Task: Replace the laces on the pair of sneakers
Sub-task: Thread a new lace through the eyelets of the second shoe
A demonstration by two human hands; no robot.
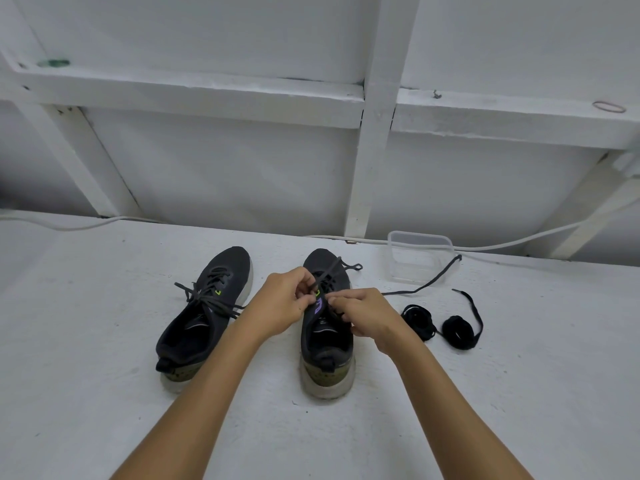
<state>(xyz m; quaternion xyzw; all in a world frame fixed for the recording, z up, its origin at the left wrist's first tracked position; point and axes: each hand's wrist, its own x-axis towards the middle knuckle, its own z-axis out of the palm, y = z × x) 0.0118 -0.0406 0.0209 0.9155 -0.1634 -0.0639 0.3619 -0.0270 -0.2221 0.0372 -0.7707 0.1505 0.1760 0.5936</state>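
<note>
Two dark sneakers stand side by side on a white surface, heels toward me. The left sneaker (204,317) has its dark lace tied in a loose bow. Both hands work over the tongue of the right sneaker (327,344). My left hand (284,303) pinches a strand of the dark lace (332,268) that runs up over the toe. My right hand (367,315) pinches the lace at the eyelets; another strand (429,284) trails off to the right. Two coiled black laces (457,330) lie right of that shoe.
A clear plastic container (420,256) stands behind the right sneaker near the wall. A white cable (519,242) runs along the back edge of the surface. White wooden framing rises behind, with a rubber band (609,106) on its ledge.
</note>
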